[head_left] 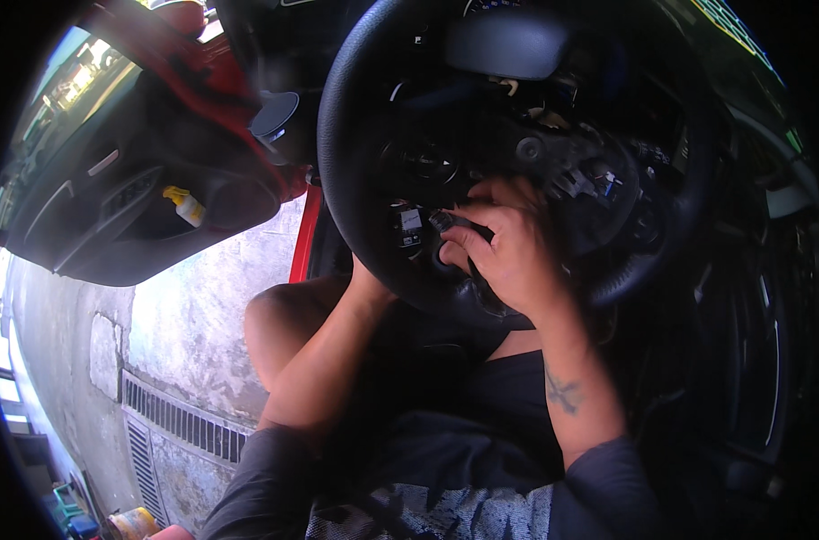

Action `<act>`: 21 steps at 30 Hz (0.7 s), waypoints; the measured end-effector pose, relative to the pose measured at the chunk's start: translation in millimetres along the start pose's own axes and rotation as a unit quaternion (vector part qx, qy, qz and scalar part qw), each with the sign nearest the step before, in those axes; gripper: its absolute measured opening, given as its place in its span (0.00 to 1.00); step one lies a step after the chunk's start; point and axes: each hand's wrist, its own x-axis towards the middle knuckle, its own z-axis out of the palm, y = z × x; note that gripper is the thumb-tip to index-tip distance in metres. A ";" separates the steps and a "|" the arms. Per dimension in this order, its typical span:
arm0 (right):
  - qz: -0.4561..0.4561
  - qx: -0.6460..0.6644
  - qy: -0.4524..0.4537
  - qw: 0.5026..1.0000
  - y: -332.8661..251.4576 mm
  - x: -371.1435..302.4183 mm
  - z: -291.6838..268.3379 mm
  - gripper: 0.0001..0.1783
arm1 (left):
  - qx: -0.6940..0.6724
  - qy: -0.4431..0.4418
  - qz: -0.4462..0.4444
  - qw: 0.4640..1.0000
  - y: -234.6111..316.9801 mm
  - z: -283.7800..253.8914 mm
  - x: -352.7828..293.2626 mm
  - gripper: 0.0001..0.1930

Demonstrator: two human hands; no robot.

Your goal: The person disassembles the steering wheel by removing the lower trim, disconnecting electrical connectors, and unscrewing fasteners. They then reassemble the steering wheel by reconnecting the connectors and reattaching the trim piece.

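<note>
Within the black steering wheel [337,171], my right hand [513,247] reaches into the opened hub. Its thumb and index finger are closed on a small black connector [441,220], with other fingers curled behind. My left hand [370,277] passes behind the lower left rim, which hides most of it. A fingertip shows just below the right thumb, and I cannot tell for sure which hand it belongs to. Left of the connector sits a dark module with a white label [411,221]. Loose wires and a white plug [609,184] show in the hub's right side.
The car door [112,198] stands wide open on the left, with a yellow-capped spray bottle [186,207] in its pocket. Outside lies a concrete floor [202,333] with a metal drain grate [189,421]. My legs are under the wheel. Above it is the dark instrument hood [508,45].
</note>
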 end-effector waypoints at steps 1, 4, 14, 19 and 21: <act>0.000 0.006 -0.003 1.000 0.4 0.6 2.7 0.12 | -0.018 0.011 -0.017 1.000 -0.4 -1.1 -0.1 0.27; 0.009 0.012 -0.014 1.000 0.3 2.7 7.0 0.10 | -0.112 0.081 -0.060 0.989 13.8 2.1 4.2 0.30; 0.069 -0.026 -0.046 0.996 -10.0 6.9 7.1 0.13 | 0.147 0.110 0.014 0.983 6.4 2.7 -12.0 0.34; 0.068 -0.052 -0.019 0.996 -15.8 7.8 10.9 0.12 | 0.162 0.146 0.152 0.964 -31.8 9.3 -12.4 0.39; 0.051 -0.056 0.009 0.997 -13.8 7.4 12.9 0.12 | 0.185 0.151 0.168 0.956 -44.4 11.0 -12.7 0.41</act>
